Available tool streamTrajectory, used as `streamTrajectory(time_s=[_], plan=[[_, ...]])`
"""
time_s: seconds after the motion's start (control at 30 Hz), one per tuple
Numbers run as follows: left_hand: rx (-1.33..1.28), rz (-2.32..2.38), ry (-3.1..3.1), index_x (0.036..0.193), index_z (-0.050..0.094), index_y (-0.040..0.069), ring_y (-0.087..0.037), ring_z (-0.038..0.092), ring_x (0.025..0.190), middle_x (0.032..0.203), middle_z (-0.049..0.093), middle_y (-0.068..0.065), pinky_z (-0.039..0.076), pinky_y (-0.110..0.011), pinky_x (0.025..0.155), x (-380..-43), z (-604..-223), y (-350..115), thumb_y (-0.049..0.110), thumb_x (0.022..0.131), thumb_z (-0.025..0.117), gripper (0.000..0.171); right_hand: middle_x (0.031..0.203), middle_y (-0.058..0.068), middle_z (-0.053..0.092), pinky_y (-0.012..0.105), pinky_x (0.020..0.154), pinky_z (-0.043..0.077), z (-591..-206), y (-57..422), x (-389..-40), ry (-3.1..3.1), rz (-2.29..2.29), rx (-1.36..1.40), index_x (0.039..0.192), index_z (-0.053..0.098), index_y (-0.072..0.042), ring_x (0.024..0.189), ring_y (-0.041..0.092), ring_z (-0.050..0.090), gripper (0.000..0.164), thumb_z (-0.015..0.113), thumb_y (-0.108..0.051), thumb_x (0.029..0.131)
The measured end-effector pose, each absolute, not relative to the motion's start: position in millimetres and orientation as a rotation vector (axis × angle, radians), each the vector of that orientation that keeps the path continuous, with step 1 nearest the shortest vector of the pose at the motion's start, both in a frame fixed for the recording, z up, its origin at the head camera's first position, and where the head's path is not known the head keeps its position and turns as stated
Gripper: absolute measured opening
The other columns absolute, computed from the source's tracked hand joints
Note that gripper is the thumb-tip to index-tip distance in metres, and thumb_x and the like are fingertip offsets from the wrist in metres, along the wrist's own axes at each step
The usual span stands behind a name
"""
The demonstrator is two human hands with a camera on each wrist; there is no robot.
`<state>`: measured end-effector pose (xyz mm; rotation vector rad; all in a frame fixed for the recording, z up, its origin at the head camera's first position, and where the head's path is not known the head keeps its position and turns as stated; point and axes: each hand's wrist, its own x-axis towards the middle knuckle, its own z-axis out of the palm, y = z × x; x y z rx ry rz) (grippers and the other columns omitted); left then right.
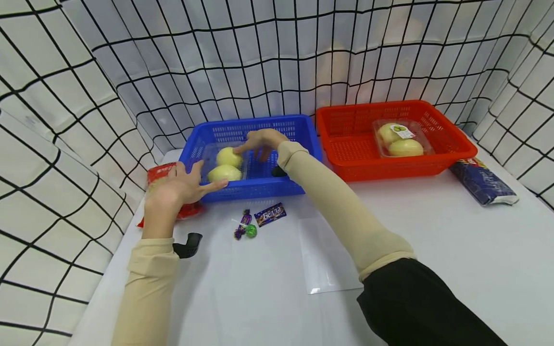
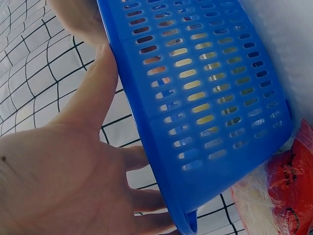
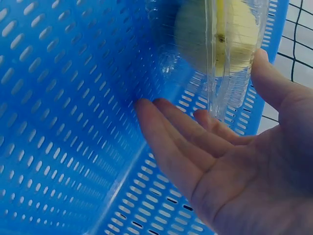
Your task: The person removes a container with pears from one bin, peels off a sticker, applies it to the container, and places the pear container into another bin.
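Here, two hands (image 1: 175, 186) (image 1: 267, 140) flank one pack (image 1: 226, 165) of two fruits (image 1: 225, 173).

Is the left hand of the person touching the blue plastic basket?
Touching. The left wrist view shows it: the thumb of the left hand lies against the rim of the blue plastic basket, with no visible gap.

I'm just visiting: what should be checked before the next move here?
1. Fruit box inside the blue basket: ok, near its left end in the head view.
2. Yellow fruits inside that box: ok, two show.
3. Left grip at the basket's rim: ok, touching it.
4. Right grip firmly on the box: cannot tell; it is at the box, but its hold is unclear.
5. Wrapped sweets outside the basket: ok, on the table.
6. Fruit box fully shut: cannot tell.
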<state>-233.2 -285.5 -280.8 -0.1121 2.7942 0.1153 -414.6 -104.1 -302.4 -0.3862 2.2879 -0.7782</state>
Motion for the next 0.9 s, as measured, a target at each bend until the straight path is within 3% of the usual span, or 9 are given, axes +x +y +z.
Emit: streamTrajectory(time_s=[0.13, 0.23, 0.3, 0.37, 0.47, 0.53, 0.6, 0.8, 0.9], plan=[[-0.112, 0.119, 2.79, 0.165, -0.001, 0.012, -0.062, 0.011, 0.149, 0.162, 0.002, -0.042, 0.036, -0.081, 0.106, -232.8, -282.8, -285.0, 0.084, 0.093, 0.033, 0.108, 0.16, 0.02, 0.042, 0.04, 0.107, 0.056, -301.6, -103.6, -413.8, 2.209, -0.909, -0.383, 0.165, 0.01, -0.013, 0.132, 0.035, 0.061, 0.095, 0.067, -0.045, 0.097], [-0.11, 0.134, 2.782, 0.165, -0.002, 0.011, -0.062, 0.008, 0.15, 0.163, -0.002, -0.042, 0.034, -0.082, 0.107, -232.9, -283.6, -285.5, 0.084, 0.092, 0.033, 0.109, 0.143, 0.018, 0.054, 0.042, 0.105, 0.057, -297.2, -103.8, -414.0, 2.184, -1.016, -0.473, 0.153, 0.037, -0.003, 0.116, 0.033, 0.07, 0.07, 0.068, -0.034, 0.099], [-0.112, 0.14, 2.781, 0.165, -0.002, 0.011, -0.062, 0.007, 0.15, 0.163, -0.003, -0.042, 0.033, -0.082, 0.107, -232.8, -283.0, -286.4, 0.084, 0.092, 0.034, 0.11, 0.111, 0.012, 0.062, 0.044, 0.102, 0.059, -291.5, -104.1, -414.4, 2.205, -1.067, -0.575, 0.119, 0.058, 0.003, 0.098, 0.03, 0.074, 0.038, 0.069, -0.028, 0.099], [-0.111, 0.146, 2.784, 0.165, -0.002, 0.01, -0.062, 0.007, 0.15, 0.163, -0.002, -0.042, 0.033, -0.082, 0.107, -233.1, -281.8, -287.7, 0.084, 0.092, 0.034, 0.111, 0.085, 0.007, 0.053, 0.045, 0.097, 0.061, -283.4, -104.6, -414.3, 2.252, -1.086, -0.665, 0.087, 0.053, -0.001, 0.084, 0.029, 0.075, 0.03, 0.071, -0.023, 0.098], [-0.114, 0.15, 2.785, 0.165, -0.003, 0.009, -0.063, 0.007, 0.15, 0.162, -0.002, -0.042, 0.034, -0.082, 0.107, -233.2, -281.1, -289.1, 0.084, 0.092, 0.034, 0.11, 0.102, 0.012, 0.062, 0.04, 0.088, 0.064, -269.5, -102.4, -409.5, 2.368, -1.052, -0.712, 0.098, 0.052, -0.002, 0.084, 0.028, 0.076, 0.03, 0.073, -0.023, 0.096], [-0.121, 0.16, 2.775, 0.165, -0.004, 0.009, -0.063, 0.006, 0.15, 0.162, -0.003, -0.042, 0.034, -0.082, 0.107, -233.4, -281.6, -289.6, 0.083, 0.093, 0.033, 0.11, 0.136, 0.017, 0.058, 0.034, 0.082, 0.065, -259.7, -98.3, -404.6, 2.449, -1.008, -0.697, 0.127, 0.047, -0.001, 0.091, 0.027, 0.077, 0.048, 0.073, -0.026, 0.096], [-0.127, 0.167, 2.771, 0.165, -0.004, 0.009, -0.063, 0.004, 0.15, 0.162, -0.005, -0.042, 0.032, -0.082, 0.109, -233.7, -282.3, -289.3, 0.083, 0.093, 0.034, 0.109, 0.158, 0.017, 0.042, 0.03, 0.079, 0.065, -249.5, -90.4, -398.8, 2.517, -0.982, -0.688, 0.15, 0.029, -0.004, 0.095, 0.026, 0.076, 0.073, 0.072, -0.028, 0.096], [-0.13, 0.177, 2.778, 0.164, -0.004, 0.008, -0.062, 0.003, 0.151, 0.162, -0.007, -0.043, 0.028, -0.082, 0.111, -235.4, -282.5, -288.0, 0.082, 0.094, 0.035, 0.109, 0.119, 0.016, 0.063, 0.028, 0.075, 0.065, -215.7, -46.6, -380.8, 2.673, -1.058, -0.738, 0.138, 0.033, -0.009, 0.086, 0.022, 0.075, 0.063, 0.073, -0.031, 0.096], [-0.122, 0.175, 2.778, 0.164, -0.006, 0.009, -0.062, 0.003, 0.151, 0.162, -0.006, -0.043, 0.03, -0.083, 0.109, -236.1, -281.6, -287.6, 0.082, 0.093, 0.034, 0.11, 0.12, 0.014, 0.064, 0.027, 0.075, 0.065, -199.9, -18.2, -365.6, 2.73, -1.182, -0.707, 0.134, 0.033, -0.013, 0.088, 0.021, 0.075, 0.06, 0.074, -0.034, 0.095]])
